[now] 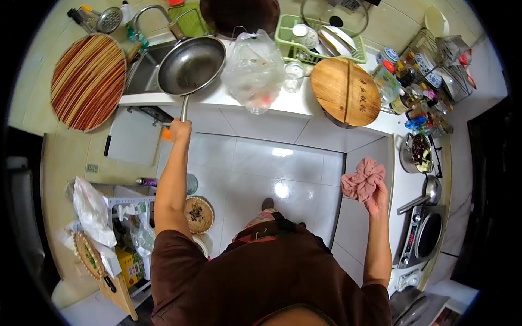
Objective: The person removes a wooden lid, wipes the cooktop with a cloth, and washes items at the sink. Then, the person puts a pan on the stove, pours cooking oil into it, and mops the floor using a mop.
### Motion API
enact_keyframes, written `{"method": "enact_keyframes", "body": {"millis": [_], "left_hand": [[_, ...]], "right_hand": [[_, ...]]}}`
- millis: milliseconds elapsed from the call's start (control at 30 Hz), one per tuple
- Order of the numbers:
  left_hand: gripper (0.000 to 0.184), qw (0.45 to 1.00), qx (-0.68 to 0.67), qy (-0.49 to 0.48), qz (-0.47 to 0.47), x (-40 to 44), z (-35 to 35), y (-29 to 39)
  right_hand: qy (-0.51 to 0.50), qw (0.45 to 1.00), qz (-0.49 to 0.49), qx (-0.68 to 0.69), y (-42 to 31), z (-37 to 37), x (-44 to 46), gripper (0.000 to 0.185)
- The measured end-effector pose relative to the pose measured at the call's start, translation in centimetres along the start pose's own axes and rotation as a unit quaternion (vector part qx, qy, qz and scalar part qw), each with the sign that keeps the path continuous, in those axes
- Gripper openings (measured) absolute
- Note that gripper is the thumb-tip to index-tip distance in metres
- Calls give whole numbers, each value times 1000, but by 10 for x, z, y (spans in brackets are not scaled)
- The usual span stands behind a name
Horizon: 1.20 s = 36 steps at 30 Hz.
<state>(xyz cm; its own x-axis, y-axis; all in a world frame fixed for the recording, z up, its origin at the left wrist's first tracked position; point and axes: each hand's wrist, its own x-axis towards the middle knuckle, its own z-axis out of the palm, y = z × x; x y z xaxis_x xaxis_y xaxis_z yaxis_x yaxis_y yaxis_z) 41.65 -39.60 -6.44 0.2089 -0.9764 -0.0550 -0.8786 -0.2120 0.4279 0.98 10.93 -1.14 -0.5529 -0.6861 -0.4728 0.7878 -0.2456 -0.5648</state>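
Observation:
My left hand [180, 131] is closed round the handle of a dark frying pan [191, 65]. The pan is at the right side of the sink [142, 69], over the counter edge, with a few dark bits inside it. At the right, my right hand [377, 199] grips a crumpled pink cloth [364, 180] in the air, over the floor and low cabinet front. Right of the pan, a clear plastic bag [254, 70] stands on the white counter. A round wooden lid [346, 91] covers a pot further right.
A green dish rack [287, 48] holds dishes at the back. Bottles and jars crowd the right corner. Along the right counter are a pot of food [417, 153], a ladle [432, 191] and a cooktop [429, 234]. Lower left, a shelf holds bags; a basket [199, 214] is nearby.

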Motion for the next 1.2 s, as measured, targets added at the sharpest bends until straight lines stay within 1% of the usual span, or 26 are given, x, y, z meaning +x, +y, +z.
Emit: {"method": "enact_keyframes", "body": {"millis": [67,100,133,233,333,400,467,533,567,600,700,733,767,800,867,900,933,1000,1033,1067,1100,1167,1200], "left_hand": [[35,1000,22,19,2,-12,-30,-20],[35,999,33,29,4,-18,-42,-34],[32,999,-1,31,24,-24,-54,-50],[29,996,21,71,44,-67,-100,-84],[27,996,47,63,40,-119,-145,-109],[27,996,54,53,56,-161,-171,-116],[27,995,65,34,61,-194,-179,-133],[25,998,24,-16,63,-237,-192,-129],[24,997,3,-43,65,-258,-195,-125],[20,995,2,-22,100,-277,-193,-125],[17,990,-60,-71,104,-330,-189,-110],[17,988,-80,-97,91,-341,-182,-110],[17,983,-96,-107,115,-353,-178,-107],[18,981,-91,-121,119,-365,-175,-99],[19,975,-97,-147,137,-385,-169,-84],[18,972,-85,-144,166,-395,-168,-72],[17,969,-66,-161,177,-401,-167,-64],[16,961,-39,-181,206,-415,-166,-43],[15,955,-50,-189,221,-423,-168,-30],[14,950,-66,-210,223,-430,-166,-21],[13,943,-80,-231,225,-434,-165,-15],[12,929,-66,-255,259,-437,-159,-10],[12,922,-59,-267,275,-438,-156,-5]], "right_hand": [[-30,999,27,6,9,-2,13,52],[-40,998,39,6,14,3,15,52],[-51,997,51,6,22,12,18,52],[-91,992,86,6,44,21,30,51],[-127,984,123,21,70,26,45,47],[-149,978,141,38,89,36,50,45],[-173,970,165,40,106,49,47,45],[-227,947,216,64,122,56,45,47],[-213,951,213,64,132,58,44,48],[-197,956,209,64,140,59,42,49],[-245,939,217,110,149,66,28,46],[-235,940,216,123,150,68,23,45],[-226,941,214,136,150,69,17,44],[-217,941,211,149,148,69,13,43],[-188,944,173,207,144,70,6,40],[-174,944,152,237,136,66,2,39],[-205,935,174,230,120,60,-5,38],[-128,965,138,182,96,41,-6,39],[-88,976,121,158,84,32,-4,39],[-81,977,84,177,73,19,4,40],[-86,977,68,185,62,6,10,41],[-123,977,28,169,30,-8,10,42],[-134,983,-45,113,17,-7,-3,41]]}}
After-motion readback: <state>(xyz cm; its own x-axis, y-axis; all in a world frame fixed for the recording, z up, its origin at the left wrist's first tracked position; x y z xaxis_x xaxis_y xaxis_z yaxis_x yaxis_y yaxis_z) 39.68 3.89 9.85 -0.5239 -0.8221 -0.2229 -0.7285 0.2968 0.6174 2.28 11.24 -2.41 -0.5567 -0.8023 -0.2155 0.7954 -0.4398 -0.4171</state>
